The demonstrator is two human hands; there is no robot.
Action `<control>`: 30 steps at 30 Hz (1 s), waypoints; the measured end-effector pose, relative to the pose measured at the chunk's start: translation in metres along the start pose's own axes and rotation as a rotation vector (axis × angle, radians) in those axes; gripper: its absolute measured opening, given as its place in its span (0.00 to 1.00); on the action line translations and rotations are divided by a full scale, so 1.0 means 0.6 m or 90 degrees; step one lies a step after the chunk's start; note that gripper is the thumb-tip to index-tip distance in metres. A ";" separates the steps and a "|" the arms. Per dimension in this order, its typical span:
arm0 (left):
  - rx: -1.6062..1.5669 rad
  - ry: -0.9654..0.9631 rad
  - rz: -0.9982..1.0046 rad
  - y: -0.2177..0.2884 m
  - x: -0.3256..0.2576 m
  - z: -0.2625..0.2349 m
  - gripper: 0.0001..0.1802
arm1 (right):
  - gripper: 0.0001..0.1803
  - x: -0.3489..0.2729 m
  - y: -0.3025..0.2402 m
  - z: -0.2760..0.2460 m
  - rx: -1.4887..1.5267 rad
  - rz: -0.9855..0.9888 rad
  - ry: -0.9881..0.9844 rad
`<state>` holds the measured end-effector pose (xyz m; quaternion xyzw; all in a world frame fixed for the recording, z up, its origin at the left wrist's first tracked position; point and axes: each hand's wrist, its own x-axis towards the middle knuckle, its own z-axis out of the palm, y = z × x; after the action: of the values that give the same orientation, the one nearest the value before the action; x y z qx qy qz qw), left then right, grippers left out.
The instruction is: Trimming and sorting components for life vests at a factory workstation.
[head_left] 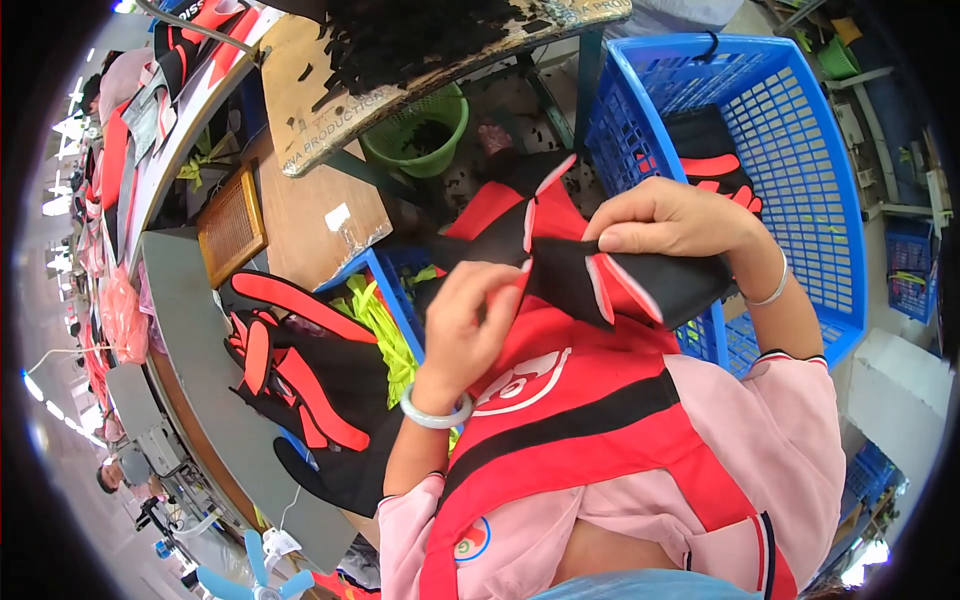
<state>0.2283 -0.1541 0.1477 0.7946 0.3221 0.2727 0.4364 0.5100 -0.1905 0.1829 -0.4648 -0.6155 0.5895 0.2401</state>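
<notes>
Nearest came the red apron (560,440), smooth cloth crossed by a black band, to the left of the big blue crate (790,140), the landmark here. Beyond it the fabric piece (562,275) was held up just left of the crate, its right end overlapping the near rim. The left hand (470,325) had thumb and forefinger nearly closed on a pale-edged seam; the right hand (665,225) pinched the black cloth between thumb and bent fingers.

The piece's red and black panels looked already joined, matte, thick and soft, with pointed flaps; whether any edge was unfinished could not be told. Parts in the crate and the loose red strips (318,400), curved and round-ended, well left of it, suggested that more pieces were left to handle.

Neon strips (385,335), thin and tangled, lay in a small blue bin (393,300) left of the crate. Farther off, left of the crate, stood a ribbed green basket (440,158) beneath a worn wooden surface (310,110) strewn with flaky black scraps (410,45).
</notes>
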 end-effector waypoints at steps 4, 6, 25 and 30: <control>-0.179 0.103 -0.124 -0.003 0.003 0.004 0.15 | 0.17 0.013 0.026 0.030 -0.036 0.012 -0.073; -0.243 0.087 -0.180 0.003 0.009 0.012 0.11 | 0.18 0.023 0.025 0.048 0.071 -0.004 -0.117; -0.305 -0.277 -0.201 -0.103 -0.073 0.124 0.20 | 0.23 -0.017 0.144 0.113 0.211 0.125 -0.169; -0.422 -0.396 -0.072 -0.091 0.007 0.125 0.22 | 0.14 -0.020 0.129 0.106 0.200 0.038 -0.131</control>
<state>0.2696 -0.1669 0.0656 0.6372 0.1138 0.0854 0.7575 0.4842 -0.2428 0.1003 -0.3769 -0.5232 0.7296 0.2279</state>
